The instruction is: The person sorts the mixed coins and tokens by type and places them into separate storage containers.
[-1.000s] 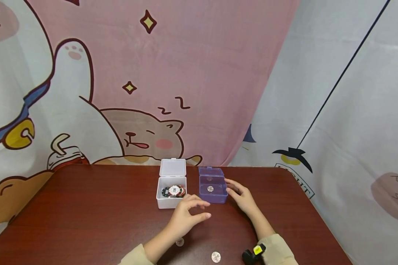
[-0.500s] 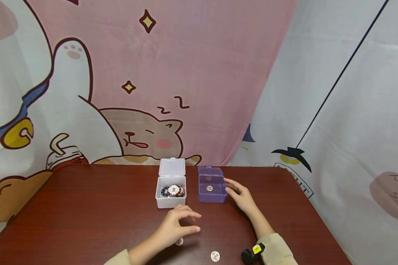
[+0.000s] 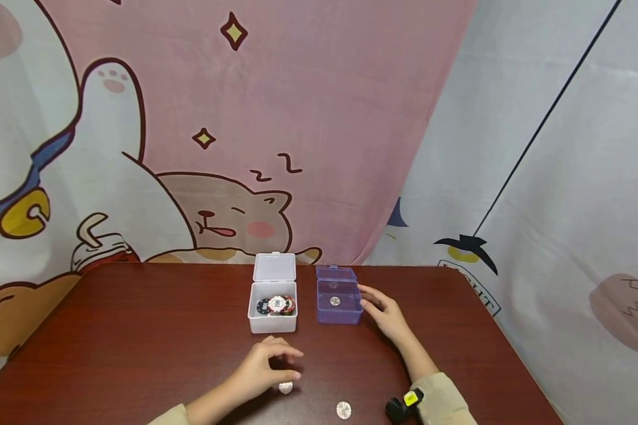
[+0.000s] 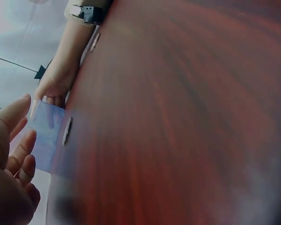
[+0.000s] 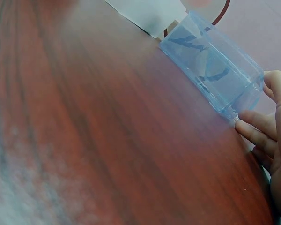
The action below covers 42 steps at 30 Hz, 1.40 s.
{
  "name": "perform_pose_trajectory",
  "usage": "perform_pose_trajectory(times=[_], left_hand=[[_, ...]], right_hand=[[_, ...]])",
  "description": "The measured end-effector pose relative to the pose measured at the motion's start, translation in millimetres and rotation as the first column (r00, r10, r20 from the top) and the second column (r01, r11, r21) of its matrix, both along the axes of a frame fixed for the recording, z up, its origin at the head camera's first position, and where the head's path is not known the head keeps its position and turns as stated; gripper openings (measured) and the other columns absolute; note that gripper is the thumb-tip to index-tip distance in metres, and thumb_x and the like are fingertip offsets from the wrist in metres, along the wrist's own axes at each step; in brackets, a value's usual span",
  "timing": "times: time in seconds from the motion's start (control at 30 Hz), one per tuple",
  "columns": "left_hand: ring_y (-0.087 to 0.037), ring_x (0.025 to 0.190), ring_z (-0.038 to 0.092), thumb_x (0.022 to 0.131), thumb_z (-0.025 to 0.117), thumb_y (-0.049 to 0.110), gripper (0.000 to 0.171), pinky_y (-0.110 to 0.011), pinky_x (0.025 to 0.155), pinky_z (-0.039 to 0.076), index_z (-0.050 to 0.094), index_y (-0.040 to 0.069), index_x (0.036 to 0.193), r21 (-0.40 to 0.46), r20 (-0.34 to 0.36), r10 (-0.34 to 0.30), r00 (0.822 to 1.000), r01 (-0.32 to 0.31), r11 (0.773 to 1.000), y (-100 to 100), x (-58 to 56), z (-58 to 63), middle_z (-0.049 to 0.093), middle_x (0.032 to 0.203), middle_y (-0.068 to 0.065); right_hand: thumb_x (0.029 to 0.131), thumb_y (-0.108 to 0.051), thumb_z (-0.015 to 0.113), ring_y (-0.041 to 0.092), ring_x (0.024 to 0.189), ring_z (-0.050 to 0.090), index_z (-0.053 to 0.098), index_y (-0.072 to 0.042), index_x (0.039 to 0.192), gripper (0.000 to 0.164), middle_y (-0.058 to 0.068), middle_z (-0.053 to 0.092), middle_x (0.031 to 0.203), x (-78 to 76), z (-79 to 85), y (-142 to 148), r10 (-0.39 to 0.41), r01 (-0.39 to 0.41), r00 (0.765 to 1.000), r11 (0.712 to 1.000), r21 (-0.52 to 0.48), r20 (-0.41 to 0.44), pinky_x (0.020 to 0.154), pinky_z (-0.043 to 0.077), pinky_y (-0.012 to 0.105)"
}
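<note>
My left hand (image 3: 257,369) hovers over the table with thumb and fingers spread apart, nothing between them. Just beyond its thumb lies a silver coin (image 3: 285,388), partly covered by the hand in the head view. A second coin (image 3: 343,410) rests on the table further right. My right hand (image 3: 385,314) touches the right side of a translucent purple-blue box (image 3: 339,317) whose lid stands open. One coin (image 3: 335,301) shows inside that box. In the right wrist view, the fingertips (image 5: 246,125) meet the box's end, and the fingers are fairly straight.
Left of the purple box stands a white box (image 3: 272,326), lid raised, with several poker chips (image 3: 277,304) inside. Both boxes sit towards the far edge of the dark red wooden table (image 3: 138,342). A printed curtain (image 3: 351,147) hangs behind. A black wrist camera (image 3: 399,410) is on the right wrist.
My left hand has moved left and towards me, away from the boxes and down near the left coin. The right hand stays at the purple box. The view has shifted slightly.
</note>
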<state>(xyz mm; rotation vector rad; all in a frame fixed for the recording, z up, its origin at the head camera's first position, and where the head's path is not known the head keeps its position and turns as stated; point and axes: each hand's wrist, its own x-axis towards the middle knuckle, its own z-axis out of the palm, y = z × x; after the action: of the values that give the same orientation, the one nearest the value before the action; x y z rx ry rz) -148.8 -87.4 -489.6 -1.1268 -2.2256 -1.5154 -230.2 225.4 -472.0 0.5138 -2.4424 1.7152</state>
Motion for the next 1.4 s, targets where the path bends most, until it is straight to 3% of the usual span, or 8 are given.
perform_pose_trajectory(times=[0.33,0.63,1.13,1.4], left_hand=[[-0.007,0.075,0.051,0.069,0.086,0.02,0.029,-0.021,0.067,0.04,0.075,0.013,0.095,-0.148,-0.039,-0.017,0.999,0.012,0.989,-22,2.3,-8.9,0.061,0.077,0.009],[0.003,0.079,0.043,0.066,0.085,0.031,0.034,-0.022,0.072,0.033,0.076,0.02,0.097,-0.311,-0.039,0.025,0.999,-0.036,0.95,-28,8.2,-6.1,0.056,0.081,0.019],[0.003,0.082,0.041,0.065,0.085,0.025,0.024,-0.023,0.073,0.032,0.077,0.023,0.087,-0.311,-0.068,0.043,0.997,-0.062,0.948,-25,11.9,-5.0,0.054,0.08,0.018],[0.003,0.08,0.041,0.065,0.084,0.023,0.022,-0.023,0.071,0.031,0.073,0.024,0.083,-0.343,-0.058,0.047,0.997,-0.064,0.937,-23,13.1,-0.6,0.052,0.078,0.019]], right_hand=[[0.095,-0.007,0.059,0.038,0.112,0.056,0.055,0.002,0.132,0.038,0.025,0.062,0.117,-1.0,-1.9,1,0.004,-0.004,1.0,1.0,0.001,0.003,0.083,0.048,0.025],[0.094,-0.006,0.06,0.037,0.11,0.057,0.056,0.003,0.13,0.037,0.025,0.063,0.116,0.0,0.0,0,-0.003,0.003,1.0,1.0,0.009,-0.01,0.083,0.047,0.024],[0.094,-0.003,0.06,0.037,0.111,0.057,0.056,0.004,0.13,0.037,0.024,0.063,0.115,-0.8,-1.7,0,-0.003,0.003,1.0,1.0,-0.021,-0.006,0.083,0.047,0.022],[0.094,-0.006,0.06,0.035,0.111,0.057,0.056,0.002,0.13,0.037,0.022,0.064,0.116,-1.2,-2.7,1,-0.006,0.006,1.0,1.0,-0.006,-0.003,0.084,0.047,0.023]])
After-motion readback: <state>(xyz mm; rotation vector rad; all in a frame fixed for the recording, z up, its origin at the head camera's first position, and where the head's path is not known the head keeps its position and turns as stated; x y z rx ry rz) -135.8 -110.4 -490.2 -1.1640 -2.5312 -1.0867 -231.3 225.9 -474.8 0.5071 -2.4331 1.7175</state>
